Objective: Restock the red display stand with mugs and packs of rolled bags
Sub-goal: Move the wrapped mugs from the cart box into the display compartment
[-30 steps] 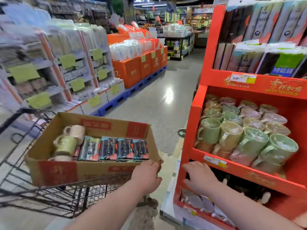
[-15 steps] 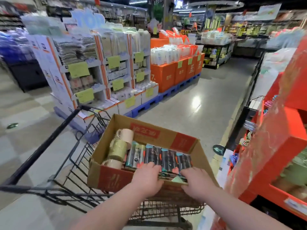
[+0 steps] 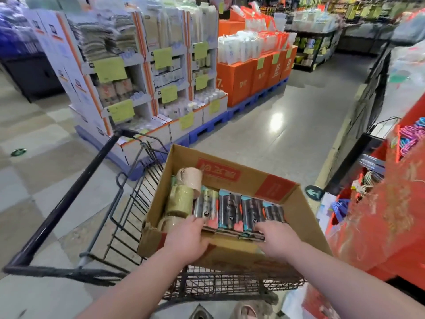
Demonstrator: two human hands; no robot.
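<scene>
Clasping packs of rolled bags (image 3: 230, 210) by their near ends in the cardboard box (image 3: 305, 217), left hand (image 3: 186, 238) curled at the row's left, right hand (image 3: 278, 240) at its right. Lying lengthwise near-to-far; red display stand (image 3: 379, 215) off right, nearest the right hand.

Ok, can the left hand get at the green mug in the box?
Probably yes. The green mug lies uncovered in the open box just beyond the left hand. That hand grips the near end of the packs, though, so it must let go first.
</scene>
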